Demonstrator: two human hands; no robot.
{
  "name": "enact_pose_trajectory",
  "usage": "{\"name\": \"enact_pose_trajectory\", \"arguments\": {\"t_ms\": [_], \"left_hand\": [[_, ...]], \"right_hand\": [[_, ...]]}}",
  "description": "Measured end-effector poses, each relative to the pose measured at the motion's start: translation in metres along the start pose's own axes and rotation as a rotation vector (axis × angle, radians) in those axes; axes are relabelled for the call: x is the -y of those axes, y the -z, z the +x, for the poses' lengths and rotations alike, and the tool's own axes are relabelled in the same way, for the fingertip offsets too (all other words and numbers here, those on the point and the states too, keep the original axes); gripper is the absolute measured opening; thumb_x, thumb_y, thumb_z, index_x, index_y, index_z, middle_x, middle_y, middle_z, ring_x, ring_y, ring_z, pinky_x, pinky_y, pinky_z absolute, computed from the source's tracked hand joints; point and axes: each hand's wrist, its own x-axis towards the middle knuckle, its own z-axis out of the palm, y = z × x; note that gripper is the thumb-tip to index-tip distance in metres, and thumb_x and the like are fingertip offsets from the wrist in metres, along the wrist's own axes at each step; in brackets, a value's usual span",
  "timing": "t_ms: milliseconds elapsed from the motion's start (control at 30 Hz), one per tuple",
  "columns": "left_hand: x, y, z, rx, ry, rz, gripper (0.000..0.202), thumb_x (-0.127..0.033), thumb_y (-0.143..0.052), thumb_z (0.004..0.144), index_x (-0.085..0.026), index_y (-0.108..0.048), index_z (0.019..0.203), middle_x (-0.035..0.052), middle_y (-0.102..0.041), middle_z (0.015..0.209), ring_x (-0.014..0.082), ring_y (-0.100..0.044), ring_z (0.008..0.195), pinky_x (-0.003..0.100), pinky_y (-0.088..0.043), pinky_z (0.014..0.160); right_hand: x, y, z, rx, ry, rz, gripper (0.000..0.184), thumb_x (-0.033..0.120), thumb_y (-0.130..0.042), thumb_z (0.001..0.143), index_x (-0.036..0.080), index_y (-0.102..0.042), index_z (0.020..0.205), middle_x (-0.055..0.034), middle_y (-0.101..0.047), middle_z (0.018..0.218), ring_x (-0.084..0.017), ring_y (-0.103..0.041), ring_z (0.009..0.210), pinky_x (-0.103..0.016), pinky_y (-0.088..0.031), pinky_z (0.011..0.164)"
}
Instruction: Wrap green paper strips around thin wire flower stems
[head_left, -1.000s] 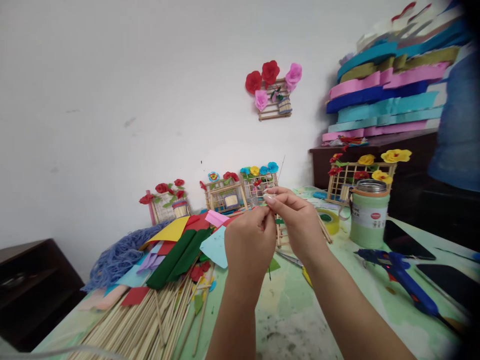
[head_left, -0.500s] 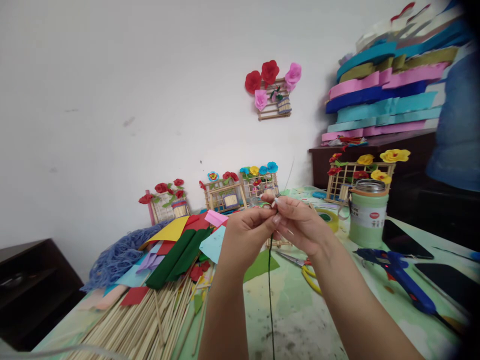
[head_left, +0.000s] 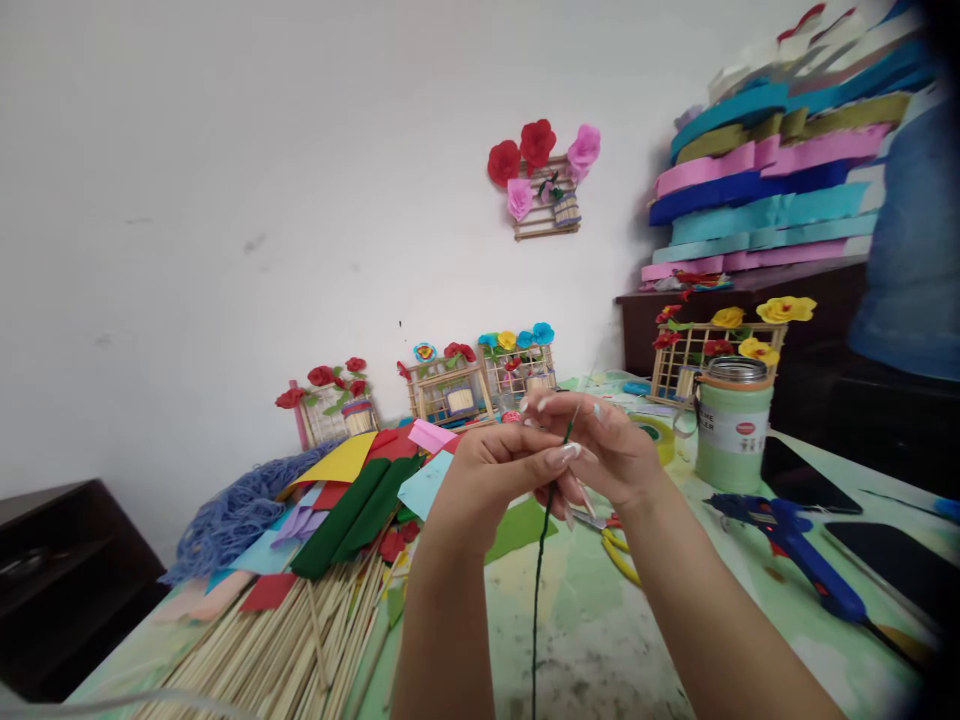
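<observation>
A thin wire stem (head_left: pixel 540 570), dark green along its lower part, hangs down between my forearms. My left hand (head_left: pixel 499 475) pinches it between thumb and index finger. Above that pinch, a short green stretch leads into a fine bare wire tip (head_left: pixel 590 372) that slants up and right. My right hand (head_left: pixel 611 450) curls loosely round the upper part of the stem, its fingertips close to my left thumb. Its exact contact with the wire is partly hidden. Beneath the hands lie a green paper piece (head_left: pixel 523 530) and yellow-handled scissors (head_left: pixel 621 560).
Left, thin bamboo sticks (head_left: pixel 255 650), coloured paper sheets (head_left: pixel 337 462) and blue yarn (head_left: pixel 232 510) cover the table. On the right stand a green jar (head_left: pixel 733 425), a blue glue gun (head_left: pixel 814 565), phones (head_left: pixel 892 570) and yellow tape (head_left: pixel 656 438). Flowered stick frames (head_left: pixel 450 395) line the wall.
My right hand's fingers have opened out and shifted slightly right from a tight pinch beside the left. More green stem shows above my left thumb, and its upper end leans further right.
</observation>
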Motion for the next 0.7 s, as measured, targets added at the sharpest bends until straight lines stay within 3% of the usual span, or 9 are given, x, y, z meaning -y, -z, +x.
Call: {"name": "enact_pose_trajectory", "arguments": {"t_ms": [133, 233, 367, 500, 533, 633, 700], "left_hand": [[-0.001, -0.001, -0.001, 0.107, 0.076, -0.070, 0.013, -0.023, -0.071, 0.075, -0.012, -0.072, 0.069, 0.0033, -0.068, 0.057, 0.0069, -0.058, 0.043, 0.016, -0.046, 0.044], [-0.003, -0.002, -0.002, 0.115, 0.093, -0.071, 0.017, -0.026, -0.073, 0.073, -0.010, -0.070, 0.067, 0.0041, -0.067, 0.057, 0.0073, -0.057, 0.042, 0.016, -0.045, 0.043], [-0.005, -0.003, -0.002, 0.017, 0.077, -0.005, 0.018, -0.028, -0.074, 0.071, -0.011, -0.070, 0.067, 0.0041, -0.066, 0.055, 0.0072, -0.055, 0.042, 0.018, -0.043, 0.044], [-0.007, -0.003, -0.001, -0.063, 0.063, 0.038, 0.023, -0.031, -0.073, 0.071, -0.012, -0.068, 0.059, 0.0035, -0.065, 0.054, 0.0068, -0.053, 0.040, 0.019, -0.041, 0.043], [-0.007, -0.003, -0.001, -0.059, 0.067, 0.026, 0.023, -0.032, -0.074, 0.070, -0.013, -0.068, 0.060, 0.0033, -0.064, 0.053, 0.0070, -0.052, 0.040, 0.019, -0.041, 0.042], [-0.005, -0.003, -0.001, 0.003, 0.105, -0.043, 0.020, -0.034, -0.076, 0.067, -0.014, -0.070, 0.065, 0.0022, -0.063, 0.050, 0.0077, -0.052, 0.037, 0.019, -0.041, 0.039], [-0.003, -0.004, 0.000, 0.068, 0.160, -0.079, 0.021, -0.035, -0.077, 0.065, -0.015, -0.070, 0.064, 0.0021, -0.062, 0.049, 0.0082, -0.052, 0.036, 0.019, -0.040, 0.037]], "right_hand": [[0.001, -0.001, -0.002, 0.071, 0.084, -0.081, 0.018, 0.042, -0.069, 0.076, 0.027, -0.077, 0.083, -0.0051, -0.065, 0.101, -0.017, -0.060, 0.094, -0.032, -0.049, 0.085], [0.002, -0.001, -0.001, 0.087, 0.134, -0.123, 0.010, 0.035, -0.073, 0.074, 0.027, -0.077, 0.079, -0.0033, -0.065, 0.093, -0.015, -0.060, 0.088, -0.031, -0.048, 0.082], [0.004, -0.004, 0.001, -0.051, 0.166, -0.222, 0.004, 0.029, -0.074, 0.074, 0.026, -0.075, 0.071, -0.0021, -0.061, 0.083, -0.014, -0.057, 0.081, -0.030, -0.047, 0.076], [0.008, -0.009, 0.002, -0.199, 0.209, -0.311, 0.004, 0.029, -0.075, 0.072, 0.026, -0.073, 0.069, -0.0020, -0.059, 0.090, -0.015, -0.055, 0.088, -0.030, -0.045, 0.083], [0.008, -0.010, 0.001, -0.211, 0.192, -0.298, 0.006, 0.032, -0.075, 0.071, 0.027, -0.073, 0.075, -0.0024, -0.060, 0.094, -0.015, -0.055, 0.089, -0.031, -0.045, 0.085], [0.008, -0.011, -0.001, -0.125, 0.053, -0.179, 0.043, 0.049, -0.074, 0.068, 0.031, -0.070, 0.106, -0.0047, -0.061, 0.109, -0.019, -0.056, 0.095, -0.034, -0.046, 0.088], [0.006, -0.010, -0.004, -0.015, 0.016, -0.123, 0.046, 0.054, -0.071, 0.068, 0.032, -0.070, 0.108, -0.0059, -0.063, 0.111, -0.021, -0.058, 0.098, -0.038, -0.046, 0.089]]}}
